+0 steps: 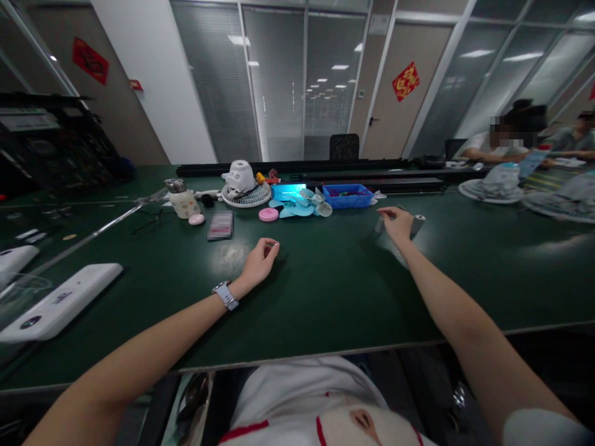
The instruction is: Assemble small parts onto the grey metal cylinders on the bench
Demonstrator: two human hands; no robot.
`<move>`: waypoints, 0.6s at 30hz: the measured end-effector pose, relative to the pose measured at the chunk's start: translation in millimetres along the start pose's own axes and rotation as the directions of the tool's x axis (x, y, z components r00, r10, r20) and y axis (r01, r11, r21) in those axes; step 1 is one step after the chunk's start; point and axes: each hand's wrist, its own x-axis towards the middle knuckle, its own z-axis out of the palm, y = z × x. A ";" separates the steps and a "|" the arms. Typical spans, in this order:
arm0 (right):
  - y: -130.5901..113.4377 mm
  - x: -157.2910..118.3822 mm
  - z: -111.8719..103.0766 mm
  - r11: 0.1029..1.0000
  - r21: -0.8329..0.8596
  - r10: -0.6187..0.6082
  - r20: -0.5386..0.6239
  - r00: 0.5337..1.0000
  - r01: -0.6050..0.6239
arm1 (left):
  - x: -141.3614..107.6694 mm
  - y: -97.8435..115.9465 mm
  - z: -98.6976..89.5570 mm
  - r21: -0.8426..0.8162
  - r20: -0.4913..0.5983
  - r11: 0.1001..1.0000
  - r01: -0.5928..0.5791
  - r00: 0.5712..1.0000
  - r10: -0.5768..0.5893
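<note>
My left hand [260, 262] hovers over or rests on the green table, left of its middle. Its fingers are curled in toward the thumb, and whatever may lie between them is hidden. My right hand [398, 225] reaches further out on the right, thumb and fingers pinched together. What they pinch, if anything, is too small to make out. Just behind that hand shows the end of a small silver cylinder [419, 218], partly covered. A pink round lid or disc [268, 214] and light-blue fan blades [300, 205] lie beyond, between the two hands.
Behind the blades stand a lit phone screen [288, 191] and a blue basket [348, 197] with small parts. A white fan body [242, 178], a patterned bottle [182, 199] and a white device [62, 302] are leftward. People sit at the right, near other fan parts [499, 183].
</note>
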 end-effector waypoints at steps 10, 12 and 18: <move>-2.8 -1.2 -0.8 0.999 -0.038 -0.012 -0.077 0.997 0.009 | -1.4 6.1 -0.8 -0.007 -0.004 1.000 0.006 1.000 -0.006; -1.3 -1.3 -0.8 0.999 -0.036 -0.014 -0.065 0.998 0.012 | -1.9 7.3 -1.0 0.000 -0.007 1.000 0.005 1.000 -0.005; -0.1 0.2 -1.5 0.997 -0.016 0.069 -0.023 0.997 -0.070 | -3.1 6.7 -0.9 -0.001 0.001 1.000 0.005 1.000 -0.005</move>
